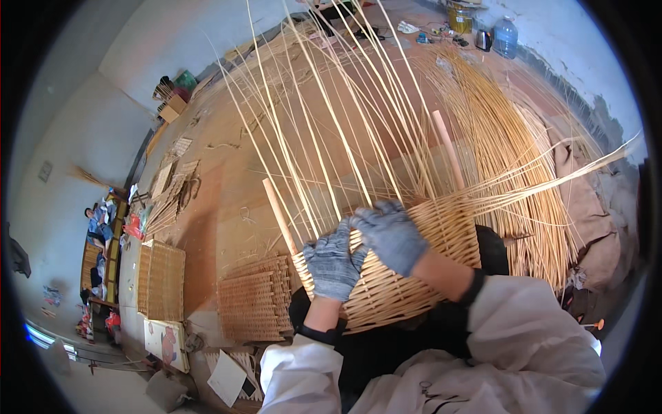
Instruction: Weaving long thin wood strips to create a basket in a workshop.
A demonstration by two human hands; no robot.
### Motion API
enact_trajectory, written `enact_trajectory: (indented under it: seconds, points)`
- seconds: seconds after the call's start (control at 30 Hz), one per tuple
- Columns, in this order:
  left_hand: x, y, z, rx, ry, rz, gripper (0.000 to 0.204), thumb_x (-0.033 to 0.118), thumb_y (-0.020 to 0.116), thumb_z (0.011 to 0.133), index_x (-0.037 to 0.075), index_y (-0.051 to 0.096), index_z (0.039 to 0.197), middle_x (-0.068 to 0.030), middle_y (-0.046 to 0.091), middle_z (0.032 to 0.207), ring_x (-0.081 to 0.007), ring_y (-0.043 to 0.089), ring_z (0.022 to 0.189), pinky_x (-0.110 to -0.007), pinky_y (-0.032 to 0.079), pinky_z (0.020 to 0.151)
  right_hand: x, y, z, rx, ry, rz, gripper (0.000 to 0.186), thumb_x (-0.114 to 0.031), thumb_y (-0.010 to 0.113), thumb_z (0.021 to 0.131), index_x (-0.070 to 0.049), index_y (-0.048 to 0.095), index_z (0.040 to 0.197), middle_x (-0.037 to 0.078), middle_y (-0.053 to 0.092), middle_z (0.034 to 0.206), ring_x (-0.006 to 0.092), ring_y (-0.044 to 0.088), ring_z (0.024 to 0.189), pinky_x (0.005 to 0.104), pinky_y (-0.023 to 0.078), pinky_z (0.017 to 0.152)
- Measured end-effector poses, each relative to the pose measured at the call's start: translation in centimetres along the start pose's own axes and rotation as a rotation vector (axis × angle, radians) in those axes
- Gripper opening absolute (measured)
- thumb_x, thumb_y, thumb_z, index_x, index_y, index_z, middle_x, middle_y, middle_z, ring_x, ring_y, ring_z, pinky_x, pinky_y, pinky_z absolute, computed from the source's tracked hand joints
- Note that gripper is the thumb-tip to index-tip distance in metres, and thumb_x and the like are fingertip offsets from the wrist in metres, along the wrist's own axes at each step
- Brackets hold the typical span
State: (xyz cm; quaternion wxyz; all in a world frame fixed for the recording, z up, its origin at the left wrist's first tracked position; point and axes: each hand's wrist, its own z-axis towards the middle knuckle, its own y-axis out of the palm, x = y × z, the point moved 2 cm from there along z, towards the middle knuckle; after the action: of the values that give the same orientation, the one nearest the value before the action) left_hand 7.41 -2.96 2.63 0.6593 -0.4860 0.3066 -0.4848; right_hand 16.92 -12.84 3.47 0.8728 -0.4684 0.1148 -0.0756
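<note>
A woven wicker panel [396,293] rests tilted across my lap, with long pale upright rods [318,127] fanning out from its upper edge. Thick wooden sticks stand at its sides, one on the left [278,215] and one on the right [448,148]. My left hand [332,265], in a grey glove, is closed over the upper weave near the left stick. Beside it, my right hand [392,238], gloved too, has its fingers curled round wicker rods at the top row. Their fingertips nearly meet; exactly which strands they pinch is hidden. A bunch of loose rod ends [545,183] sticks out to the right.
A big pile of long rods [520,165] lies to the right beside a brown cloth [586,214]. Finished woven panels [254,300] are stacked at my left, near a wicker box [162,279]. Far back stand a water jug [505,38] and a kettle [483,40]; another person [331,10] is partly visible.
</note>
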Motion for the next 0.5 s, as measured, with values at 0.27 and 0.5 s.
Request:
enact_trajectory:
  seconds: [0.27, 0.5]
  points:
    - [-0.2, 0.4, -0.6, 0.133, -0.093, -0.140, 0.047, 0.028, 0.060, 0.073, 0.008, 0.047, 0.114, -0.0124, 0.056, 0.101, -0.0274, 0.053, 0.089, -0.043, 0.033, 0.085, 1.0, 0.2, -0.4, 0.113, 0.042, 0.350, 0.027, -0.015, 0.048, 0.077, -0.007, 0.050, 0.102, 0.016, 0.053, 0.096, 0.0304, 0.054, 0.087, 0.0403, 0.041, 0.078]
    - [2.5, -0.8, 2.4, 0.149, -0.264, -0.385, 0.044, 0.025, 0.051, 0.079, 0.000, 0.045, 0.114, -0.0163, 0.057, 0.097, -0.0312, 0.054, 0.090, -0.040, 0.035, 0.086, 7.9, 2.3, 3.7, -0.465, 0.798, 0.363, 0.026, -0.025, 0.046, 0.083, -0.002, 0.057, 0.086, 0.021, 0.058, 0.084, 0.0345, 0.056, 0.076, 0.0392, 0.043, 0.072]
